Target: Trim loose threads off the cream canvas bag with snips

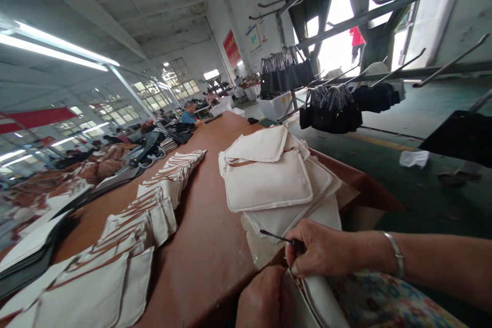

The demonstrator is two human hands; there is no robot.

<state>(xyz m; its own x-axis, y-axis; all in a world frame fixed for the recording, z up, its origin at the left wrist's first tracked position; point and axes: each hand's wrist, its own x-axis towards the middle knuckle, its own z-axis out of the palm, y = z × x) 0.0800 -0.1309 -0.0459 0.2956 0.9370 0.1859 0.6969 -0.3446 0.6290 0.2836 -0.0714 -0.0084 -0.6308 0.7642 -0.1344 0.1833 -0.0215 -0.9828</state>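
Clutching a slim dark tool [279,238], the right hand [317,249] meets the edge of a cream pouch [325,301] that the left hand [263,298] clasps, beside the near edge of a brown table [203,248] bearing a pile of cream pieces [269,184] and, farther left, an overlapping row [142,225].

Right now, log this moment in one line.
right hand: holds slim dark tool; left hand: on white piece; brown table: white stack, white row

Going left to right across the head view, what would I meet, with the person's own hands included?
Row of cream pieces → left hand → right hand → bracelet on the right wrist → black item at the right edge.
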